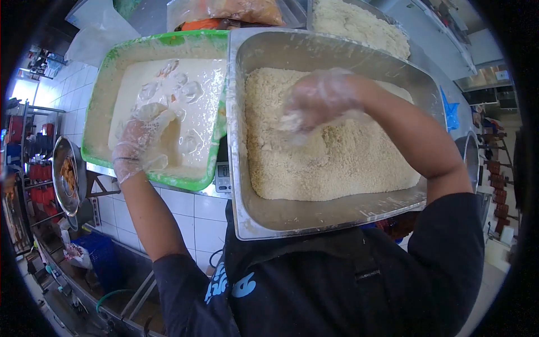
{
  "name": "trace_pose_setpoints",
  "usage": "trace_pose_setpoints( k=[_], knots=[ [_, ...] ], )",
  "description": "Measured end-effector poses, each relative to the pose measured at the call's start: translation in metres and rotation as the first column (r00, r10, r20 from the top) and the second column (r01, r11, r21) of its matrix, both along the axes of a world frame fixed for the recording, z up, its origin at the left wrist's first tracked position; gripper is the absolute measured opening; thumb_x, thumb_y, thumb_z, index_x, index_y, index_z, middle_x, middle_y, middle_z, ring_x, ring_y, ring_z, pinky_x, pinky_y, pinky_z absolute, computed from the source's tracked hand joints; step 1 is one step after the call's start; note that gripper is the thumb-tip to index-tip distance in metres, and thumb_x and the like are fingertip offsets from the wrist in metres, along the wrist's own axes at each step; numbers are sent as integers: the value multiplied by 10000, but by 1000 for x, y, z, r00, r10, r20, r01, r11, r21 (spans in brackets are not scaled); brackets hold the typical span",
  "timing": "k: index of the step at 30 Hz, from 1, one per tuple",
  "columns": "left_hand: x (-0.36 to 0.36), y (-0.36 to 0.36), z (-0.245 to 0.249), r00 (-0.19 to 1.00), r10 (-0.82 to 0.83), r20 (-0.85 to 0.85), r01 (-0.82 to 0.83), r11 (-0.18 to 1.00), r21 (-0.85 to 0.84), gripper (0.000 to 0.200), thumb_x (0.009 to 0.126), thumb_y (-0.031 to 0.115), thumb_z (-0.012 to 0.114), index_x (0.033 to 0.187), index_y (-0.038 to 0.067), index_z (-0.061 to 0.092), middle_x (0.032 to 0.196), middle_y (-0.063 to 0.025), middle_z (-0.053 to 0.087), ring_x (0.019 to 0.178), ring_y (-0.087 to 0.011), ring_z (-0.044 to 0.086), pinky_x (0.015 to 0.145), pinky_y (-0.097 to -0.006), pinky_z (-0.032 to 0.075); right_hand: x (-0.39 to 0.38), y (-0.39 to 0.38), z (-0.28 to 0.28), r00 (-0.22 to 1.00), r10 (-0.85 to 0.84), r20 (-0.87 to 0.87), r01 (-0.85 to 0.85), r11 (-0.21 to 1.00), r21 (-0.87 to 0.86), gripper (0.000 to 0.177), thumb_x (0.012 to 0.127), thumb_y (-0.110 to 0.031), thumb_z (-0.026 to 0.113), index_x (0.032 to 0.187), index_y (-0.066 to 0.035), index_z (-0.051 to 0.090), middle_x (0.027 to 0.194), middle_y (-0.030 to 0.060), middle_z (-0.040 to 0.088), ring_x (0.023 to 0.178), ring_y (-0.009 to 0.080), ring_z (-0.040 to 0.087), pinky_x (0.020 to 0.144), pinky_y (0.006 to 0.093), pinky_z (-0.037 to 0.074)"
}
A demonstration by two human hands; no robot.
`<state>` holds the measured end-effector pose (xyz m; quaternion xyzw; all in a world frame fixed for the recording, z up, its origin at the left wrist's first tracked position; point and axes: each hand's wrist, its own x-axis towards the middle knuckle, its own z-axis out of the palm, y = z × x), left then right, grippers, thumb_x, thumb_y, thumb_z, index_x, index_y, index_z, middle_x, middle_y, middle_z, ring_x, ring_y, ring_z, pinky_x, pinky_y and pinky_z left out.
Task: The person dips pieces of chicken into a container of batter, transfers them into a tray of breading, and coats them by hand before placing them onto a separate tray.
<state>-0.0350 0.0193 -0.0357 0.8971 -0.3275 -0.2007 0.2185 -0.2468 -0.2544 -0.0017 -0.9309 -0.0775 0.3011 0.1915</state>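
My left hand (pixel 137 137), in a clear plastic glove, is over the green tub (pixel 92 121) of pale batter (pixel 193 84). Its fingers are curled and thickly coated; whatever lies in them is hidden. Several batter-covered lumps (pixel 191 91) sit partly sunk around it. Above the deep metal pan (pixel 337 42), my gloved right hand (pixel 320 101) is smeared by motion, so its grip does not show. Pale crumbs (pixel 337 168) fill the pan's bottom, with a looser mound just below that hand.
A kitchen scale (pixel 223 177) shows between tub and pan. Behind stand a bag of orange-brown food (pixel 241 11) and another tray of crumbs (pixel 359 28). At the left is a metal bowl (pixel 70 177) with brown pieces. A blue crate (pixel 104 258) stands lower left.
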Motion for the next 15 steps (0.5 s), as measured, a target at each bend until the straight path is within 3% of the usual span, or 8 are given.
trace_pose_setpoints(
  k=[2,5,8,9,10,15],
  knots=[
    [-2,1,0,1000,-2,6,2,1000,-5,295,777,301,552,979,89,582,914,-112,595,826,-243,562,744,-322,427,-18,-2,43,997,-58,52,61,995,-72,215,702,-160,653,849,-17,587,717,83,584,664,201,573,586,317,473],
    [-2,0,0,1000,-15,18,15,1000,-17,288,778,291,552,982,90,582,913,-107,595,823,-237,562,742,-318,428,-48,-20,81,909,24,417,-12,999,-31,271,677,-203,686,882,-43,613,763,71,601,707,190,577,605,308,472],
    [-2,-2,0,999,-27,37,27,999,-19,282,779,282,552,985,92,582,913,-101,595,821,-230,562,741,-314,429,-64,-40,115,882,-255,396,234,967,101,417,589,-296,754,931,-91,631,798,77,604,742,215,575,657,327,461],
    [-2,-1,0,998,-29,48,30,999,-17,280,779,278,552,986,93,582,912,-100,595,820,-228,562,740,-313,429,-70,-44,132,841,-350,412,341,935,99,434,595,-307,748,947,-85,626,818,73,614,738,221,574,668,341,455],
    [-2,-1,0,998,-32,55,34,999,-18,278,779,275,552,986,93,582,912,-98,595,819,-226,562,740,-312,430,-71,-51,153,848,-430,309,405,903,143,423,635,-306,726,986,-99,614,855,105,613,768,204,574,712,337,455],
    [-1,-5,4,996,-27,85,29,999,-20,268,780,259,551,991,96,581,911,-89,595,814,-215,562,737,-305,431,-87,-91,211,772,-510,379,516,851,96,420,637,-303,722,986,-96,614,861,98,615,770,204,573,711,336,454]
  ],
)
